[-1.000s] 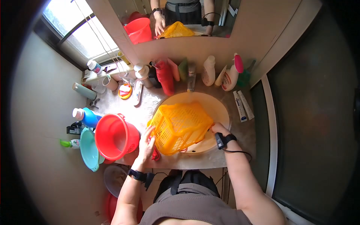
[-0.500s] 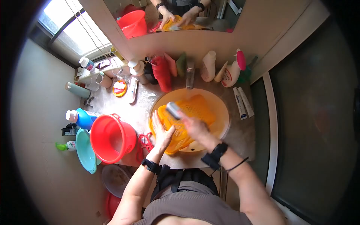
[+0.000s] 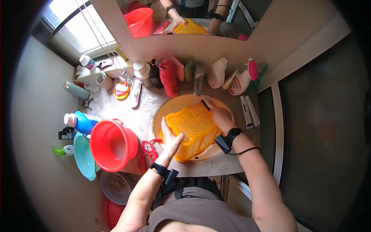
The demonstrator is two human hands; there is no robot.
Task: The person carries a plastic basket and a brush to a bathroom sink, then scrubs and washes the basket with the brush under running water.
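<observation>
A yellow perforated plastic basket (image 3: pixel 193 120) rests tilted, its bottom facing up, in the oval washbasin (image 3: pixel 159 111). My left hand (image 3: pixel 170 138) grips the basket's left end, thumb on the near side and fingers along the edge. Over the far right part of the basket, my right hand (image 3: pixel 222 116) is closed around a brush (image 3: pixel 206 103) with a pale back and dark bristles. The brush is just below the faucet (image 3: pixel 198 79), near what looks like running water. Part of the brush handle is hidden in my hand.
Left of the basin are a red bucket (image 3: pixel 114 145), red cord-like item (image 3: pixel 148 152), turquoise basin (image 3: pixel 85 155) and blue bottle (image 3: pixel 85 122). Behind stand a red bottle (image 3: pixel 168 79), white bottle (image 3: pixel 218 73) and spray bottle (image 3: pixel 240 83). Two tubes (image 3: pixel 249 112) lie right. A mirror (image 3: pixel 185 23) hangs above.
My right hand has moved the brush from the basket's left top to the right and back, beneath the faucet. The basket has turned somewhat, with my left hand still holding its left end.
</observation>
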